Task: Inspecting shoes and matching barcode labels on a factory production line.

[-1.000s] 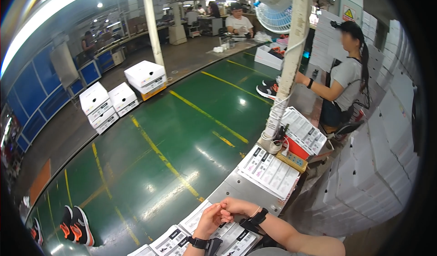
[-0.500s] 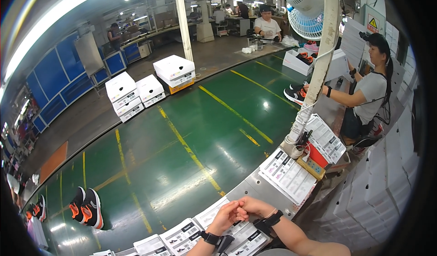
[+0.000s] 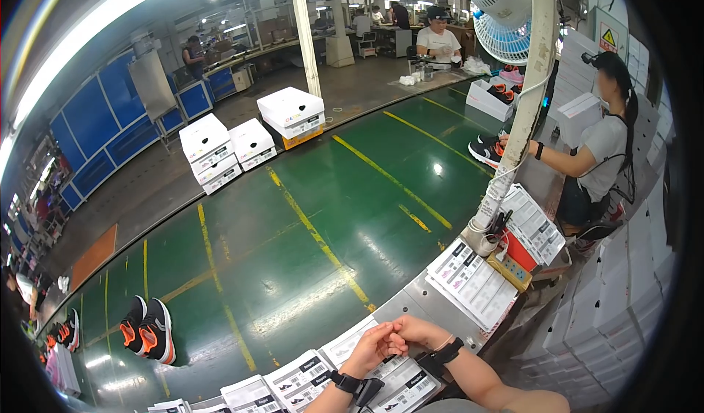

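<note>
The left hand (image 3: 375, 348) touches the right hand (image 3: 419, 332) above printed sheets (image 3: 403, 387).

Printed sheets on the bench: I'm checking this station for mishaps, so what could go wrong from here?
The left hand and right hand meet over printed sheets near the green surface; a black wrist strap might drag one onto it.

The power strip sits beside another sheet stack; moving paper there could catch its plug.

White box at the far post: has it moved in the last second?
No: the white box shows no clear shift against the fixed white post behind its right end.
</note>
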`<state>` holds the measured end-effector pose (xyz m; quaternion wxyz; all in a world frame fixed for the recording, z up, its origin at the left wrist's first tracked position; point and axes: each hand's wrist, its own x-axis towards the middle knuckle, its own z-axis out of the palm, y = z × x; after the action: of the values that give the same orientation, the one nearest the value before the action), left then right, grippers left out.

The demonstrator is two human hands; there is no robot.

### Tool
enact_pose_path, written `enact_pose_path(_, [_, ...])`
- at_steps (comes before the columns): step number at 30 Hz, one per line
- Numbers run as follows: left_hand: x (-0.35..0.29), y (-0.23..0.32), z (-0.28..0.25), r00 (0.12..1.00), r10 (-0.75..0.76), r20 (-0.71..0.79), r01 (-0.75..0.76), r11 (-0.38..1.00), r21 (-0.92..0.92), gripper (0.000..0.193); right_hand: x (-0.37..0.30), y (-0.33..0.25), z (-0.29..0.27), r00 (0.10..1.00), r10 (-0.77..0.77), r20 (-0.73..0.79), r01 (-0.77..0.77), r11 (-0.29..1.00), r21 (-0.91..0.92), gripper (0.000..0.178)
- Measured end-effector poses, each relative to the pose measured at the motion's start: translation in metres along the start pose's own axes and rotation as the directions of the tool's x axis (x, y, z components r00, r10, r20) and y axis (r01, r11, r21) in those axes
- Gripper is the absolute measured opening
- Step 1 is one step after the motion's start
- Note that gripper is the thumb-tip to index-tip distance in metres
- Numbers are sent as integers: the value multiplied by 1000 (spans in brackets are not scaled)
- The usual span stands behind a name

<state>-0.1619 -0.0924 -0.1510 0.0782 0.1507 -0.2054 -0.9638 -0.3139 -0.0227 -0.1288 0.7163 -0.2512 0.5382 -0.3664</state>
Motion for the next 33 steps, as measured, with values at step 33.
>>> enact_pose_path(33, [1, -6, -8, 990, 78, 114, -82, 996, 26, 7, 11, 11, -11, 999, 33, 43, -35, 998, 54, 15])
